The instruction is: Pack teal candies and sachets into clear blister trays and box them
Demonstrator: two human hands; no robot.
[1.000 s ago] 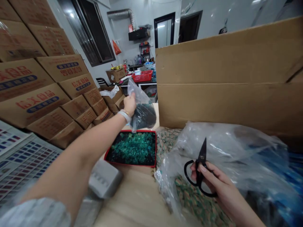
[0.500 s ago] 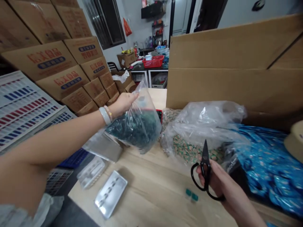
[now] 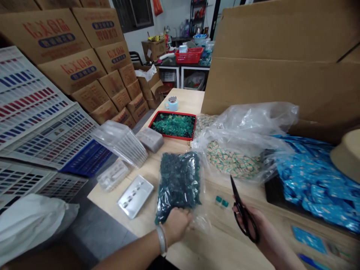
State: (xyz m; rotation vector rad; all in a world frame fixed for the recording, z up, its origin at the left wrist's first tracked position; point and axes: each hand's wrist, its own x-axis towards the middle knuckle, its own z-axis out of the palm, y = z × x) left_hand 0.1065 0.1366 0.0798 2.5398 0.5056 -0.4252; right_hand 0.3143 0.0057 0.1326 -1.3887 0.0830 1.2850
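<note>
A clear plastic bag (image 3: 180,180) full of dark green pieces lies flat on the wooden table in front of me. My left hand (image 3: 177,225) is closed on the near end of this bag. My right hand (image 3: 250,221) grips black scissors (image 3: 243,213) by the handles, the blades nearly together and pointing up and away. Two small green pieces (image 3: 222,201) lie between the bag and the scissors. Beyond the bag sits a red-rimmed black tray (image 3: 150,123) with loose green bits in it.
To the left are a metal mould (image 3: 135,196), clear plastic trays (image 3: 120,140) and stacked crates (image 3: 42,112). An open clear bag of small wrapped pieces (image 3: 233,159) and blue wrappers (image 3: 317,183) lie right. A cardboard sheet (image 3: 281,75) stands behind; a cup (image 3: 172,104) sits farther back.
The bag of green pieces came down from the air onto the table, my left hand moving down and nearer with it. The tray and cup now show. The scissors' blades turned slightly left.
</note>
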